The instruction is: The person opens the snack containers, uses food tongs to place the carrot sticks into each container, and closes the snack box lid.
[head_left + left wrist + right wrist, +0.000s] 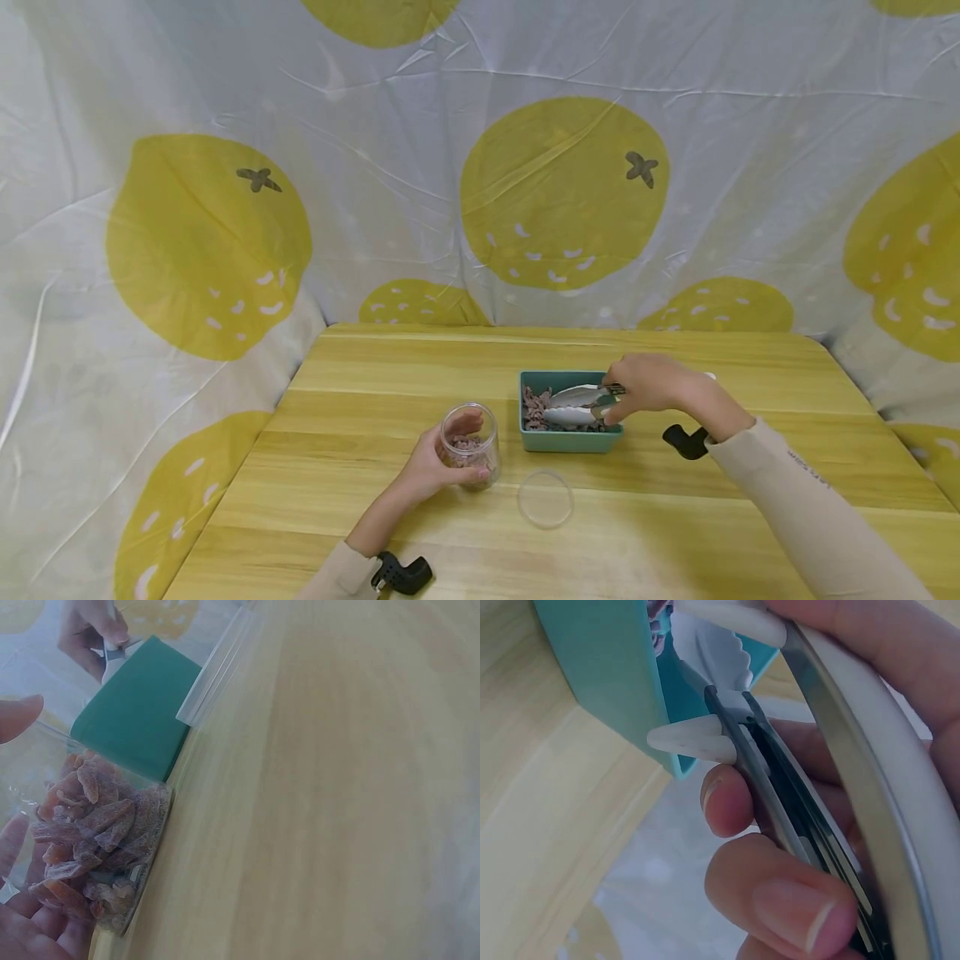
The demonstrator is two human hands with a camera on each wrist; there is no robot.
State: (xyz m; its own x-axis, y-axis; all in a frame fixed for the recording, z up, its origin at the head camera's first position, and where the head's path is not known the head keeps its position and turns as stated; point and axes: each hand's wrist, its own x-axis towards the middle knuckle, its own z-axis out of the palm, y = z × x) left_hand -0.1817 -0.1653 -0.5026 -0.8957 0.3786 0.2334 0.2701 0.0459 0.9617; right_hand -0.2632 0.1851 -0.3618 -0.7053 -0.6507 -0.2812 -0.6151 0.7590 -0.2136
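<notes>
My left hand holds a clear jar with its mouth uncovered, fingers and thumb curled around the side. Reddish-brown dried strips fill the lower part of the jar, which stands on the table in the left wrist view. In my right hand is a pair of tongs with white scalloped tips and metal-edged handles. The tips reach down inside a teal rectangular box, beside more of the brownish strips. The handles stand spread apart in the right wrist view.
A clear round lid lies on the wooden table in front of the box. Behind the table hangs a white curtain printed with yellow lemons. Black wrist cameras sit at both wrists.
</notes>
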